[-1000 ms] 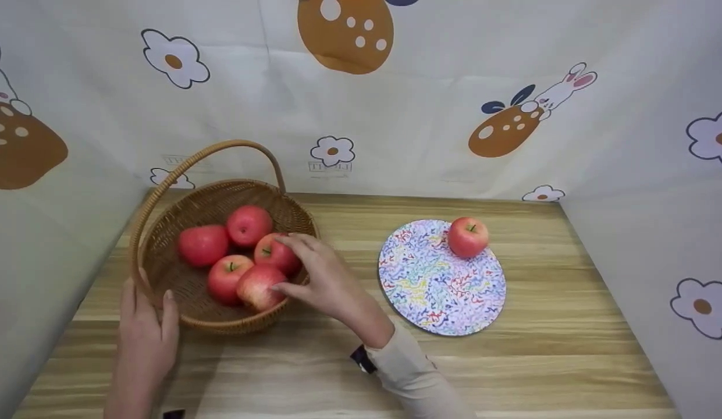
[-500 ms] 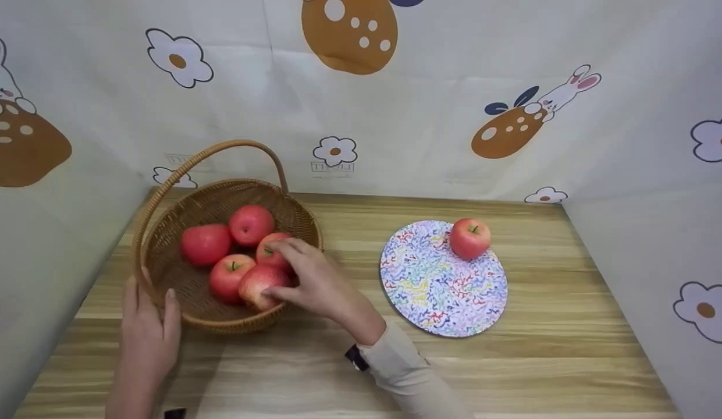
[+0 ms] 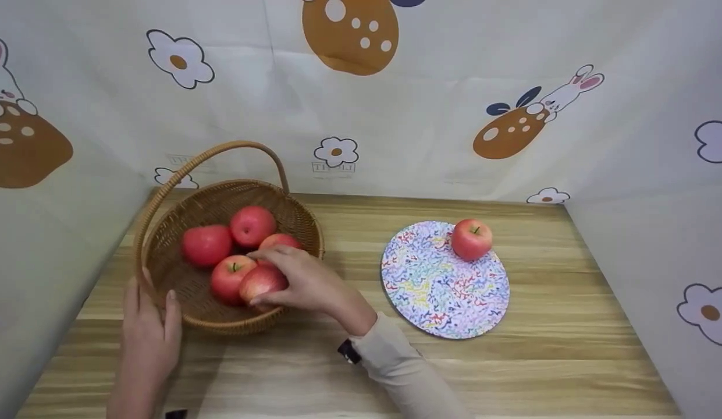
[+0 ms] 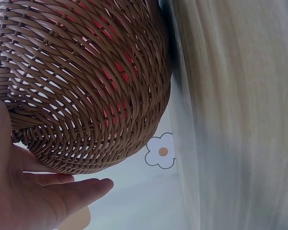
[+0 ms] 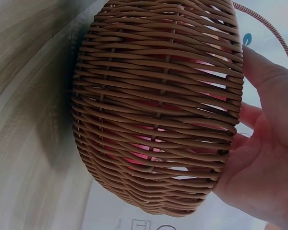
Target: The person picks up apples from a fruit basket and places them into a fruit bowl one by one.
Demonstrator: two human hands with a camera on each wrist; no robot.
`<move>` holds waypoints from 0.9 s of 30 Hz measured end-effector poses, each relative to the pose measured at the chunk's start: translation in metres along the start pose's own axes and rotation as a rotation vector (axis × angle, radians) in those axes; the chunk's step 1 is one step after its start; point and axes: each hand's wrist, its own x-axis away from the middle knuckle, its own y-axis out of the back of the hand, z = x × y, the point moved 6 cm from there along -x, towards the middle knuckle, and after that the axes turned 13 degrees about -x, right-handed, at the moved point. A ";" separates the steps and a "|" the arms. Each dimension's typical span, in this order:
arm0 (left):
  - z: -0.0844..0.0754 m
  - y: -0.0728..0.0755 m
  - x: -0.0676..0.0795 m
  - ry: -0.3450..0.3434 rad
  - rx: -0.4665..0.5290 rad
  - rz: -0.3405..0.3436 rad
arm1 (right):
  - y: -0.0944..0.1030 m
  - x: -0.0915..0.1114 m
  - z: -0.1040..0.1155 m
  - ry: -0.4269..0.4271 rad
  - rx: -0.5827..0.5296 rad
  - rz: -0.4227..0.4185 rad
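At the left of the head view stands a brown wicker basket (image 3: 192,302) with a tall arched handle (image 3: 238,144) and several red apples inside. My left hand (image 3: 148,337) holds its near left rim by the handle's foot; in the left wrist view that hand (image 4: 33,191) lies against the weave, some fingers stretched past it. Over the near right rim reaches my right hand (image 3: 308,284), thumb and fingers around a red-yellow apple (image 3: 260,283). Another apple (image 3: 281,240) is partly covered by these fingers. In the right wrist view the basket wall hides the fingertips.
Right of the basket lies a round mat (image 3: 442,291) with a multicoloured squiggle pattern. One apple (image 3: 472,239) sits at its upper right edge. Patterned cloth walls (image 3: 407,128) enclose the wooden table (image 3: 512,372) at the back and both sides.
My right hand has moved left and further into the basket, its fingers going from the rear apple to around the front right one. The left hand stays on the basket.
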 end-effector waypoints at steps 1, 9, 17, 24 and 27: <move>0.000 0.000 0.000 0.003 -0.001 0.002 | 0.000 -0.001 0.000 0.003 0.000 0.009; -0.001 0.001 -0.001 -0.014 0.015 -0.025 | -0.004 -0.007 0.000 0.007 0.007 0.063; -0.002 0.001 0.000 -0.027 0.013 -0.021 | -0.009 -0.009 -0.003 -0.011 0.022 0.082; -0.004 0.002 0.000 -0.047 0.023 -0.040 | -0.011 -0.009 -0.005 -0.020 0.019 0.090; -0.004 0.002 0.000 -0.032 0.022 -0.029 | -0.012 -0.009 -0.005 -0.022 0.025 0.092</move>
